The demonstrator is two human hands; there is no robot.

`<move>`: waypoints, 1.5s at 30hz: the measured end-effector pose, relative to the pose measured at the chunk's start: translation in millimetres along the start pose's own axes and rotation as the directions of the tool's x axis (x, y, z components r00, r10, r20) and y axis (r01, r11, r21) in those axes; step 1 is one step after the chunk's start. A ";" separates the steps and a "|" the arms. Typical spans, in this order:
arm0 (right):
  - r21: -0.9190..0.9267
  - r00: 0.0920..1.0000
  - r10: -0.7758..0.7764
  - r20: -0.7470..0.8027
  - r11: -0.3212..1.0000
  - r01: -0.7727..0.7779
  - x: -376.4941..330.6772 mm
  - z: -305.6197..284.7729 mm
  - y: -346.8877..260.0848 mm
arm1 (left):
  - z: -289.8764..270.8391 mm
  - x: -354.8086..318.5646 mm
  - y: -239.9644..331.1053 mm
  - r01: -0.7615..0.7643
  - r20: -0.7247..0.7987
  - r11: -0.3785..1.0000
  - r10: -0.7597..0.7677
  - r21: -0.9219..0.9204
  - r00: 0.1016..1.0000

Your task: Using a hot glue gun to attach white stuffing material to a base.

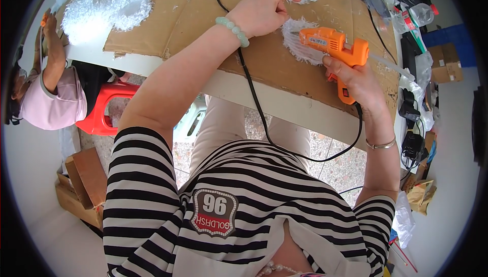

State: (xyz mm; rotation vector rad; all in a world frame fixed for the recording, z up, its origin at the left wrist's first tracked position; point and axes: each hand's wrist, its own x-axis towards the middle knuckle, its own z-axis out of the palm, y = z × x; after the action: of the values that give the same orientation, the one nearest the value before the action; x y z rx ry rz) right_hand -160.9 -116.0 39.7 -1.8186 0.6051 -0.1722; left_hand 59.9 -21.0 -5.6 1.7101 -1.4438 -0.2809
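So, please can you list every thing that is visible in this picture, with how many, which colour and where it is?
glue gun: one, orange, held in the right hand over a white fluffy piece
power cord: one, black, runs from the gun across the cardboard and down past the table edge
white fluffy pieces: several, white, on the cardboard at far left, top and under the gun
cardboard sheet: one, brown, covers the table top
table: one, white edge, in front of the person
stool: one, red, left, below the table
another person: one, pink top, far left
plastic bottle: one, clear, top right
left hand: one, presses a fluffy piece, bead bracelet at wrist
right hand: one, grips the glue gun, thin bangle
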 end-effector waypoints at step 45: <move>0.649 0.974 -0.078 -0.211 0.734 0.200 23.0 -25.4 33.6 | 7.6 -10.1 27.3 -0.063 0.007 0.961 0.064 0.269 0.998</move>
State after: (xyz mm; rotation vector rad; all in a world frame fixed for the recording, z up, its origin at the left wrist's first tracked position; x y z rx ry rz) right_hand -162.2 -155.8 13.0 -1.1412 0.4402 -0.5813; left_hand 32.9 -14.4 5.9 1.8732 -1.5899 -0.0477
